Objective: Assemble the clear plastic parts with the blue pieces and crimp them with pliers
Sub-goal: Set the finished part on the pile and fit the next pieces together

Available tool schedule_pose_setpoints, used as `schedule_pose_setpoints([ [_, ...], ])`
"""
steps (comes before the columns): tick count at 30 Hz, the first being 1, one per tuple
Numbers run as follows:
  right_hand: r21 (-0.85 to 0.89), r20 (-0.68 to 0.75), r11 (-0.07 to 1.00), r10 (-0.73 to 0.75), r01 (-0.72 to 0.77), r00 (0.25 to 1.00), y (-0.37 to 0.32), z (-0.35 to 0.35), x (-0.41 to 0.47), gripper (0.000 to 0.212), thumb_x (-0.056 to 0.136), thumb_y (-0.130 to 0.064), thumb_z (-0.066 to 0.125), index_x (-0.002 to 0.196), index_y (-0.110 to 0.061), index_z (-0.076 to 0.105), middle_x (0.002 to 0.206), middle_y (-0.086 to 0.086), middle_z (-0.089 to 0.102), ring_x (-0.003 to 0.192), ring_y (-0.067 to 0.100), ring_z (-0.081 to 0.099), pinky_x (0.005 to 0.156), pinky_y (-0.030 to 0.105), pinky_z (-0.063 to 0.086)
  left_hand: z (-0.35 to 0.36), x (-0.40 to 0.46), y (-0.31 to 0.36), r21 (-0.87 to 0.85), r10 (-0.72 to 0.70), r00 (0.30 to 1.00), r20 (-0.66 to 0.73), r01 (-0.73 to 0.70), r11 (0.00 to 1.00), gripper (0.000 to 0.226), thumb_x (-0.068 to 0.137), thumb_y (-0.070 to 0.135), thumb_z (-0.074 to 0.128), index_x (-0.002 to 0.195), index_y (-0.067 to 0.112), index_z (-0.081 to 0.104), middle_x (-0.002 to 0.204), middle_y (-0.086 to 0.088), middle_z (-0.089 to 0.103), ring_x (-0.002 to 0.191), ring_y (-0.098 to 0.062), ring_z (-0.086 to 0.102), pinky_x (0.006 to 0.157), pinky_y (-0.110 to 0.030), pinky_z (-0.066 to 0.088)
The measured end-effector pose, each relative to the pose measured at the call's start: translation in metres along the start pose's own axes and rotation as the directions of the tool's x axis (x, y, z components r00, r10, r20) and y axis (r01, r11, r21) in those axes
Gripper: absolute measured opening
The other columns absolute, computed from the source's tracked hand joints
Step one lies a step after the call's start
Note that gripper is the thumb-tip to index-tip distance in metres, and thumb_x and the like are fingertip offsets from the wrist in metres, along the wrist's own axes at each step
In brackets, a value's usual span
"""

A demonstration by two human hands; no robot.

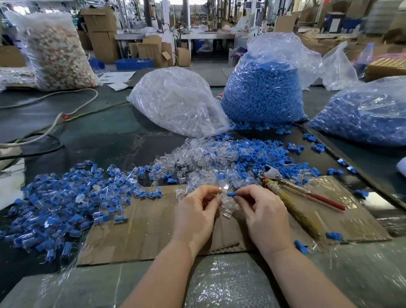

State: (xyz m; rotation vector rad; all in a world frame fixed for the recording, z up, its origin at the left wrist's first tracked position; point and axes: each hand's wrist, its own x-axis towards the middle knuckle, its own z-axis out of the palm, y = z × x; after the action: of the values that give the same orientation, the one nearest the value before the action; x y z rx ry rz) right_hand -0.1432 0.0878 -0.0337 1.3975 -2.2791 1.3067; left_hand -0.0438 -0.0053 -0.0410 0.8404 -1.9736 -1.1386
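Fitting a blue piece into a clear part, mid-batch.
Assembled pile [58, 205] lies left; left hand [198, 215] pinches a clear part [224, 203], right hand [259, 210] pinches a blue piece [232, 194] at its mouth. Pliers [289, 189] lie idle right; loose parts [222, 156] and bags remain, judged plenty left. Cardboard [140, 232] near the hands offers room.

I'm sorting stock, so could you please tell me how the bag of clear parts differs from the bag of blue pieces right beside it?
The bag of clear parts lies slumped on its side; the bag of blue pieces stands upright, its neck bunched on top. The first shows colourless contents, the second solid blue. Both are transparent plastic, with parts spilled at their bases.
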Motion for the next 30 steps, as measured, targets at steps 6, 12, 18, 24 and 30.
schedule_pose_setpoints([
  [6, -0.070, 0.089, 0.997, -0.032, 0.038, 0.996, -0.0010, 0.0012, -0.0027, 0.007, 0.085, -0.020, 0.067, 0.079, -0.017, 0.064, 0.081, -0.007, 0.061, 0.083, 0.016, 0.056, 0.080, 0.036, 0.038, -0.0009, -0.0016, -0.0005, -0.049, -0.018, 1.000, -0.006, 0.018, 0.999, 0.018, 0.086, 0.010, 0.064, 0.089, 0.028, 0.066, 0.080, 0.006, 0.068, 0.076, -0.008, 0.064, 0.075, -0.023, 0.054],
  [12, -0.105, 0.102, 0.994, -0.011, 0.022, 0.995, -0.0006, 0.0023, -0.0023, 0.014, 0.083, -0.025, 0.066, 0.072, -0.020, 0.059, 0.073, -0.012, 0.056, 0.077, 0.012, 0.052, 0.077, 0.029, 0.027, -0.0019, -0.0018, -0.0001, -0.050, -0.012, 1.000, 0.021, 0.013, 0.999, 0.025, 0.085, 0.010, 0.065, 0.081, 0.035, 0.063, 0.079, 0.006, 0.068, 0.077, -0.011, 0.064, 0.077, -0.028, 0.055],
  [18, -0.116, 0.101, 0.993, -0.022, 0.034, 0.995, 0.0004, 0.0031, -0.0025, 0.015, 0.083, -0.027, 0.068, 0.073, -0.019, 0.061, 0.073, -0.010, 0.059, 0.076, 0.014, 0.055, 0.077, 0.030, 0.027, -0.0044, -0.0031, 0.0029, -0.024, 0.006, 0.994, 0.107, -0.004, 1.000, 0.020, 0.085, 0.009, 0.065, 0.087, 0.029, 0.064, 0.084, 0.005, 0.068, 0.083, -0.010, 0.065, 0.080, -0.025, 0.054],
  [24, -0.055, 0.068, 0.996, -0.070, 0.074, 0.995, -0.0004, 0.0034, -0.0029, 0.011, 0.080, -0.027, 0.073, 0.088, -0.022, 0.067, 0.083, -0.011, 0.063, 0.082, 0.011, 0.056, 0.079, 0.033, 0.034, -0.0053, -0.0046, 0.0067, -0.040, -0.013, 0.996, 0.089, 0.017, 0.999, 0.015, 0.088, 0.009, 0.061, 0.089, 0.024, 0.063, 0.082, -0.001, 0.067, 0.078, -0.015, 0.063, 0.074, -0.024, 0.053],
  [30, -0.027, 0.129, 0.993, -0.109, 0.114, 0.986, -0.0001, 0.0011, -0.0020, 0.022, 0.079, -0.020, 0.074, 0.101, -0.023, 0.071, 0.085, -0.006, 0.062, 0.085, 0.016, 0.057, 0.080, 0.041, 0.043, -0.0059, -0.0053, 0.0091, -0.045, -0.002, 0.995, 0.098, 0.006, 0.999, 0.017, 0.088, 0.007, 0.060, 0.090, 0.024, 0.062, 0.081, -0.004, 0.068, 0.075, -0.016, 0.064, 0.072, -0.024, 0.053],
])
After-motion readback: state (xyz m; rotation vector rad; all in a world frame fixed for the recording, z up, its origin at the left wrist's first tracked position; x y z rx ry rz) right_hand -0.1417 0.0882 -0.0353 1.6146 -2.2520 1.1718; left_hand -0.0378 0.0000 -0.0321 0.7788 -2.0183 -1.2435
